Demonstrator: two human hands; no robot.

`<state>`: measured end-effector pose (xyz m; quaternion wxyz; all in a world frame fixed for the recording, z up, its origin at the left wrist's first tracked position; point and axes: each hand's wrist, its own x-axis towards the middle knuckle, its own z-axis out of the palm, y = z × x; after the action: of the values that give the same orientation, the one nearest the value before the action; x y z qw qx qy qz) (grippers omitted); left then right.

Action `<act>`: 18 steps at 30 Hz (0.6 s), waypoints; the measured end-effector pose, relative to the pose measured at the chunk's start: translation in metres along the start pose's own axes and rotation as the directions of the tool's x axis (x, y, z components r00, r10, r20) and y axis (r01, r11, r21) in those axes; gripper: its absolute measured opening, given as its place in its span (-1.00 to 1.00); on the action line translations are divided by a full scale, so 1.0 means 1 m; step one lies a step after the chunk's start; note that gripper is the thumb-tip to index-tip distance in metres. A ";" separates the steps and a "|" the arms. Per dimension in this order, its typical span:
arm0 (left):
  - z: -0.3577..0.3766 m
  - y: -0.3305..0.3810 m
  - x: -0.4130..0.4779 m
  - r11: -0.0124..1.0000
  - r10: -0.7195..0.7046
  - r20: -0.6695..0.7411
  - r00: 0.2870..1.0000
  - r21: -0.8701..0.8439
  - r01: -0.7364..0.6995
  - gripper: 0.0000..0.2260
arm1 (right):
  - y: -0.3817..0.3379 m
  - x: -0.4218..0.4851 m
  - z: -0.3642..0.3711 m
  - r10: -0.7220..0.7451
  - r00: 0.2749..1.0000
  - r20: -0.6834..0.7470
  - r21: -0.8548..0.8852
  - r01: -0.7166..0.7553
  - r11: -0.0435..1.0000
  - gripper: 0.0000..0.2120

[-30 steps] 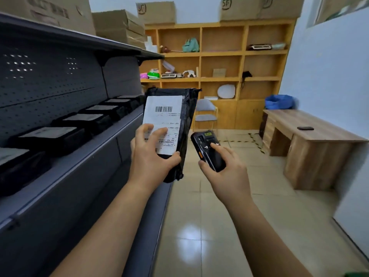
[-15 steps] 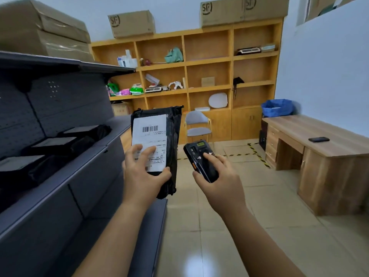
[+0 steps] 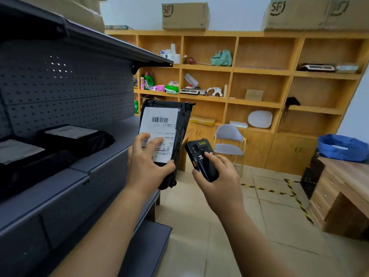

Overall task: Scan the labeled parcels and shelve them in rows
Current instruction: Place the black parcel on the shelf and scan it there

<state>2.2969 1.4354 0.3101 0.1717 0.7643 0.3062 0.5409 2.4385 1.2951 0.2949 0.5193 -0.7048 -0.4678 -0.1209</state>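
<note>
From the head view, the left hand (image 3: pixel 147 162) holds a black parcel (image 3: pixel 180 124) upright by its lower end. Its fingers lie across the bottom of the white label (image 3: pixel 159 130), somewhat blurred, and the thumb sits at the label's lower right corner. The barcode faces the camera. The parcel hangs in the air just past the right end of the grey shelf (image 3: pixel 121 134), off its front edge and touching nothing but the hand.

The right hand (image 3: pixel 219 178) is curled around a black scanner (image 3: pixel 200 159), one digit pressing on its face. The scanner is tilted, and its top end is just beside the parcel's right edge.

On the grey shelf two shelved parcels (image 3: pixel 77 136) lie label up near the back panel, one behind the other toward the left. From the nearer one to the shelf's right end the surface is bare.

The tiled floor (image 3: pixel 199 226) runs open between the shelf's front edge and the wooden counter (image 3: pixel 343 176) at the right, crossed by yellow-black tape (image 3: pixel 295 196). At the far end stand a chair (image 3: pixel 229 144) and a wooden bookcase (image 3: pixel 259 68) topped with cardboard boxes (image 3: pixel 185 16). A blue bin (image 3: pixel 341 146) sits behind the counter's far edge.
</note>
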 end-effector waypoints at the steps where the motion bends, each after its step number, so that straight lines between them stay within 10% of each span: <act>1: 0.017 -0.005 0.018 1.000 0.002 -0.002 1.000 0.010 -0.002 -0.50 | 0.014 0.020 0.006 0.002 1.000 0.001 0.000 -0.002 1.000 -0.47; 18: 0.175 -0.141 0.220 0.907 -0.097 -0.302 0.948 0.366 0.210 -0.49 | 0.175 0.319 0.212 -0.192 0.947 0.256 0.306 0.109 0.946 -0.48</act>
<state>2.4707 1.6976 0.3229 0.0124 0.6733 0.4893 0.5543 2.6788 1.6411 0.3050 0.5334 -0.5935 -0.6026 0.0105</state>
